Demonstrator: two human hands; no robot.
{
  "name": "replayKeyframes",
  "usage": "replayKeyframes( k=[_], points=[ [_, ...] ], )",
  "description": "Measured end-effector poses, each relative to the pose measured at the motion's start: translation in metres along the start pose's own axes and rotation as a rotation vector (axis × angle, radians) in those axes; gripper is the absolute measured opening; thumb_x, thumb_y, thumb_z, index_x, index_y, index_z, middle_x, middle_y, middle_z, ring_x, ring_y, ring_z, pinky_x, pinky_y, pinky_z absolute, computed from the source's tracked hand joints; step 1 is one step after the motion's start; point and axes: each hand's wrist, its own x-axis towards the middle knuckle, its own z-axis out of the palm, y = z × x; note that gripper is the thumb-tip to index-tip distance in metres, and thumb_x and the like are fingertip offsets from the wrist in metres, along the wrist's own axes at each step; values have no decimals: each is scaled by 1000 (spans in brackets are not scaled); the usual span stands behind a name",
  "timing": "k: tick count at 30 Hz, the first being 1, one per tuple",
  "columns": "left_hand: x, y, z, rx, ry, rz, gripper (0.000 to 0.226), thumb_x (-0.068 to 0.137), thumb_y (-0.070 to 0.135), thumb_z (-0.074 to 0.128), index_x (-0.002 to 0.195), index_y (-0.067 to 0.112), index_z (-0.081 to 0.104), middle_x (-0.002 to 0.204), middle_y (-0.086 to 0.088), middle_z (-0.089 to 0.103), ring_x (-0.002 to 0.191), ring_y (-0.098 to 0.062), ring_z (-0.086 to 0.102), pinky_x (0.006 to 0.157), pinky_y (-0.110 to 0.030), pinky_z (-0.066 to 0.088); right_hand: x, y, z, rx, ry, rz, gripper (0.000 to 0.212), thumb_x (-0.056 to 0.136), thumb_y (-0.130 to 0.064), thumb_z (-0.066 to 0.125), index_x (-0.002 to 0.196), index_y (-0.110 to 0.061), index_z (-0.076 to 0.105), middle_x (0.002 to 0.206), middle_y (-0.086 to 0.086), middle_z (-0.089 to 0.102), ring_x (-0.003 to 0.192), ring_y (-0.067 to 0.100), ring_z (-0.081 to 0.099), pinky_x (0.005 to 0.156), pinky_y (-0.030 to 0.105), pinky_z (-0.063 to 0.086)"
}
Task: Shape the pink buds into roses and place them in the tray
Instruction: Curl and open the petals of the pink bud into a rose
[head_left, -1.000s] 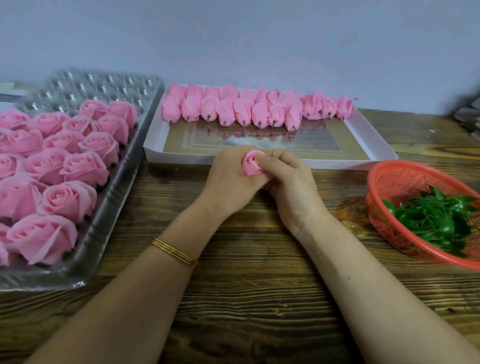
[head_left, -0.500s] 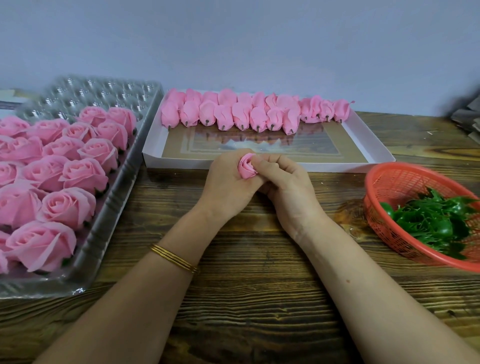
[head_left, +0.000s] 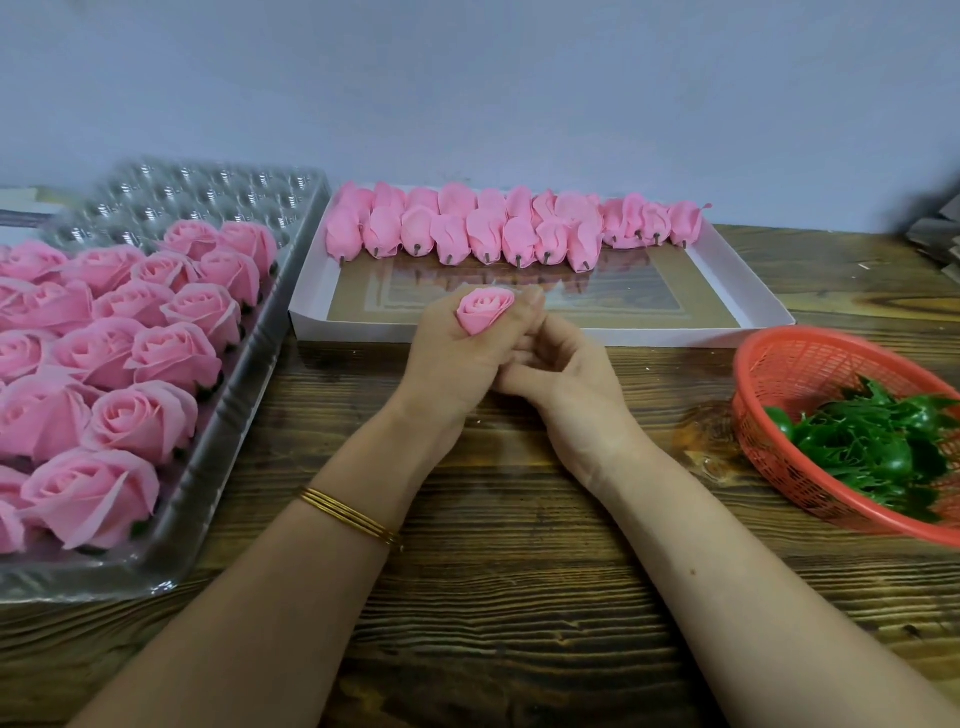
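My left hand (head_left: 452, 364) grips a partly opened pink bud (head_left: 483, 310) upright between thumb and fingers, just in front of the white box. My right hand (head_left: 566, 369) lies palm-up against the left hand's fingers, below and right of the bud, with its fingers curled. Whether they touch the bud is hidden. The clear plastic tray (head_left: 208, 200) on the left holds several finished pink roses (head_left: 156, 358); its far cells are bare. A row of several unshaped pink buds (head_left: 467, 234) lies along the back of the white box (head_left: 748, 306).
A red plastic basket (head_left: 753, 364) with green leaf pieces (head_left: 872, 447) sits at the right edge. Everything stands on a dark wooden table (head_left: 519, 623) against a pale wall. A gold bangle (head_left: 348, 514) is on my left wrist.
My right thumb and fingers have come off the top of the bud and dropped below it, palm turning up. The bud now stands more upright and open in my left hand.
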Motion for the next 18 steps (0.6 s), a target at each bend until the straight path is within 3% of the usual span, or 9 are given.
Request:
replayKeyframes(
  k=[3, 5, 7, 11, 14, 18],
  points=[
    [1, -1, -2, -65, -45, -68, 31, 88, 18, 69, 94, -12, 60, 82, -15, 56, 74, -22, 57, 66, -28, 54, -2, 0, 0, -25, -43, -47, 38, 75, 20, 65, 110, 6, 64, 78, 2, 67, 74, 9, 62, 79, 21, 53],
    [1, 2, -4, -78, -74, -101, 41, 82, 27, 72, 96, -10, 62, 81, -16, 60, 71, -21, 62, 66, -28, 56, -2, 0, -1, -1, -60, -53, 35, 75, 19, 67, 105, 1, 65, 71, -6, 68, 68, 2, 62, 72, 16, 52],
    [1, 4, -5, -71, -96, -124, 38, 74, 33, 72, 91, 0, 67, 78, -12, 66, 70, -19, 66, 68, -29, 58, -2, -1, -2, 28, -73, -47, 35, 73, 17, 69, 102, -3, 66, 69, -7, 69, 67, 2, 63, 71, 16, 51],
    [3, 5, -9, -85, -92, -158, 36, 74, 36, 71, 91, 4, 69, 81, -12, 67, 76, -21, 65, 73, -32, 56, 0, -6, -3, 175, -146, 81, 37, 68, 9, 65, 104, -2, 66, 84, 5, 68, 81, 14, 63, 83, 27, 51],
    [3, 7, -10, -93, -104, -165, 29, 75, 36, 70, 85, 8, 69, 81, -8, 67, 80, -18, 66, 74, -28, 56, 2, -7, -5, 249, -164, 153, 24, 80, 5, 60, 101, -5, 65, 81, -1, 69, 80, 11, 64, 77, 23, 52],
    [2, 8, -9, -87, -111, -198, 36, 76, 36, 69, 94, 5, 69, 79, -16, 65, 72, -23, 65, 62, -25, 53, 0, -6, -2, 236, -146, 144, 25, 86, 7, 59, 109, -3, 63, 79, 3, 66, 73, 8, 65, 72, 19, 52]
  ],
)
